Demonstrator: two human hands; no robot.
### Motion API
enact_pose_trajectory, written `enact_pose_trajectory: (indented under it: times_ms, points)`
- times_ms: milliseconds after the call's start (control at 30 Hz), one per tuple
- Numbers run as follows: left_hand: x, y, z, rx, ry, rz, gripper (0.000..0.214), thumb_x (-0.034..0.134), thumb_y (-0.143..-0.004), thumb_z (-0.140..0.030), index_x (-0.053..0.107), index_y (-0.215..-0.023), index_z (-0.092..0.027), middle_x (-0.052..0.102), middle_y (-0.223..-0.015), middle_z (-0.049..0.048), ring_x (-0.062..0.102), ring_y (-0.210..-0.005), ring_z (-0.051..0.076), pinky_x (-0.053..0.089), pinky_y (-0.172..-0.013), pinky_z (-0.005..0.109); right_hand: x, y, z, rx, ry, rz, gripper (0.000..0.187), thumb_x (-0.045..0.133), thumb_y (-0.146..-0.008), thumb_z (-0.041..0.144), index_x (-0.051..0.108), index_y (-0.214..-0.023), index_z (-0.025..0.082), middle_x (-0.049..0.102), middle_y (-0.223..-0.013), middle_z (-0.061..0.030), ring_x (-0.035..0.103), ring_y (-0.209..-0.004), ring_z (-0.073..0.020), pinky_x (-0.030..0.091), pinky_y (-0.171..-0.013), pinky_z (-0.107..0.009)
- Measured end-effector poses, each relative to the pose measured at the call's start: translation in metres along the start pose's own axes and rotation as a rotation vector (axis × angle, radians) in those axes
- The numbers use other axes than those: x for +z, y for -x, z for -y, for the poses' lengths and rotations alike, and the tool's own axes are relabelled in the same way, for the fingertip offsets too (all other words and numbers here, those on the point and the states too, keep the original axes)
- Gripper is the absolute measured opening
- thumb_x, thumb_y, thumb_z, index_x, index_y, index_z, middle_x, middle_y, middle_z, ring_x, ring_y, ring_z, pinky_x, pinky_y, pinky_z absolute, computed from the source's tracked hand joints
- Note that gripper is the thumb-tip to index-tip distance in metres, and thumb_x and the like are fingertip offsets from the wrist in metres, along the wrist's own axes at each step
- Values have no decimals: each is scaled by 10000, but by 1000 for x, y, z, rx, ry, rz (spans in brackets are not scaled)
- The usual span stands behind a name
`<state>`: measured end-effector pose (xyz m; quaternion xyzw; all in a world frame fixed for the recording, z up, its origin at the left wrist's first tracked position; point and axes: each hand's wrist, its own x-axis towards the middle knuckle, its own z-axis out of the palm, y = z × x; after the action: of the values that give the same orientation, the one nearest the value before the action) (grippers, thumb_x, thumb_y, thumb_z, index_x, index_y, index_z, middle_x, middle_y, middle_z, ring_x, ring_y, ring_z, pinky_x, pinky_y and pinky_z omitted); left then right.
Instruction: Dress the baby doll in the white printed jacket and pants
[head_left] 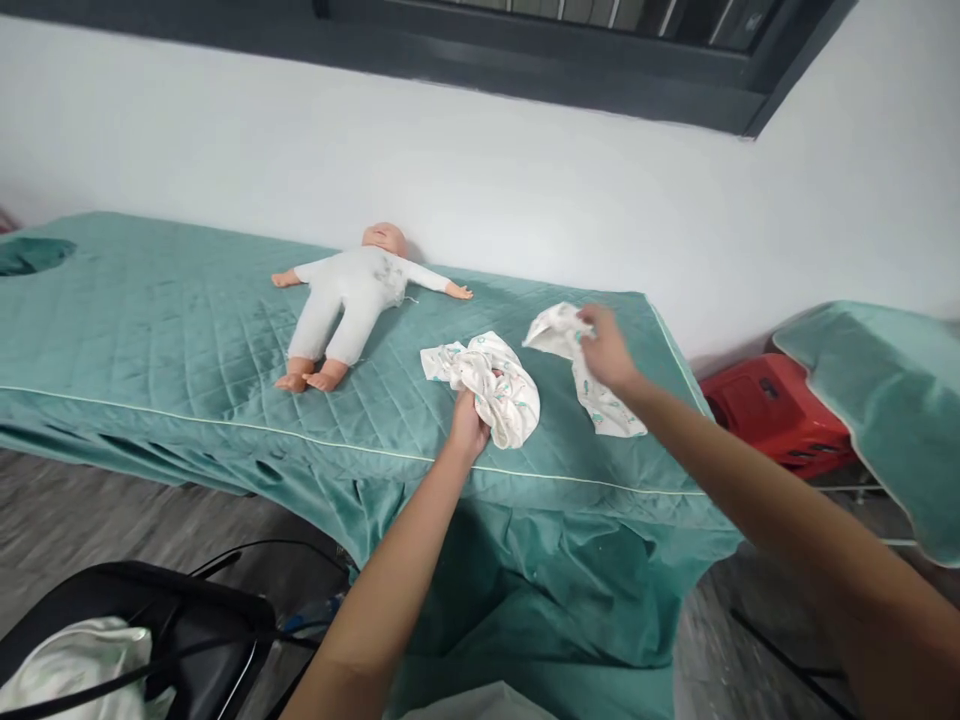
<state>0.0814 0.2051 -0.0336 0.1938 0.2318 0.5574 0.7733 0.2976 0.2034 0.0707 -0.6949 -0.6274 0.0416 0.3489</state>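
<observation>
A baby doll [352,295] in a white bodysuit lies on its back on a bed with a teal quilted cover [165,330], arms spread. To its right lie two white printed baby garments. My left hand [469,425] is closed on the bunched garment [495,385] nearer the doll. My right hand [606,352] grips the upper edge of the other garment [592,385], which lies partly flat near the bed's right end.
A white wall runs behind the bed, with a dark window frame [600,70] above. A red plastic stool [780,410] stands at right beside another teal-covered bed [892,400]. A black bag [135,630] with white cloth sits on the floor at lower left.
</observation>
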Motion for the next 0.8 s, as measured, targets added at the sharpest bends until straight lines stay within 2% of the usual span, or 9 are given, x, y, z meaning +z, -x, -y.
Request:
enact_pose_trajectory:
  times_ms: [67,167,267,367,433,533,633,733,800]
  points:
    - [-6,6,-5,-30,-4,-8,396,764,-694,-435,681,-947,-142,748,-966,93,690,-1048,266,542,-918,376,28,13,0,-123,116,162,486,496,-842,195,496,-1327,156,410,-1522,-163,380,-1412,-330,318,-1170,-518]
    - [-18,20,-14,-27,-28,-36,451,731,-746,-463,672,-1094,-182,735,-1101,84,670,-1102,258,532,-945,385,53,38,-5,-165,174,204,570,563,-843,267,443,-1393,179,336,-1578,-156,292,-1462,-358,266,-1183,-583]
    - [-23,34,-16,43,-70,-58,486,742,-757,-449,645,-1190,-250,697,-1229,52,638,-1167,247,518,-967,374,60,66,-1,-271,81,243,716,617,-836,366,344,-1478,203,278,-1610,-132,258,-1491,-323,268,-1208,-551]
    - [-14,43,-10,101,-206,-86,407,725,-778,-431,673,-1136,-243,698,-1206,53,606,-1211,266,482,-1018,393,62,88,16,-385,-5,336,894,724,-763,442,304,-1527,245,228,-1638,-84,219,-1512,-320,269,-1240,-478]
    - [-1,50,-5,130,-389,-63,322,709,-791,-358,691,-1089,-237,698,-1176,60,571,-1246,277,421,-1087,421,63,95,31,-376,-7,345,826,722,-770,415,368,-1506,292,256,-1632,-28,205,-1517,-314,240,-1260,-440]
    - [23,69,-13,234,-815,113,258,676,-786,-210,709,-1040,-246,669,-1196,71,520,-1272,278,335,-1155,436,61,97,43,-346,-82,327,506,553,-891,368,507,-1394,330,314,-1607,46,261,-1503,-280,221,-1269,-436]
    - [45,94,-40,283,-1201,360,123,637,-818,-200,726,-886,-251,674,-1106,83,569,-1141,282,413,-1075,441,52,103,40,-321,-288,352,371,496,-908,427,577,-1268,396,522,-1466,81,492,-1369,-256,385,-1193,-421]
    - [54,105,-64,256,-1239,550,149,592,-899,-277,741,-895,-270,701,-1045,73,626,-1023,253,485,-974,399,34,115,27,-204,-326,340,401,587,-802,506,613,-1187,399,683,-1245,16,644,-1167,-297,536,-1035,-428]
    - [53,99,-66,278,-1135,563,210,546,-939,-301,742,-1012,-282,716,-1094,68,648,-1040,246,497,-965,385,13,122,15,-113,-162,253,459,570,-771,515,611,-1199,356,706,-1168,-50,648,-1139,-334,535,-1023,-478]
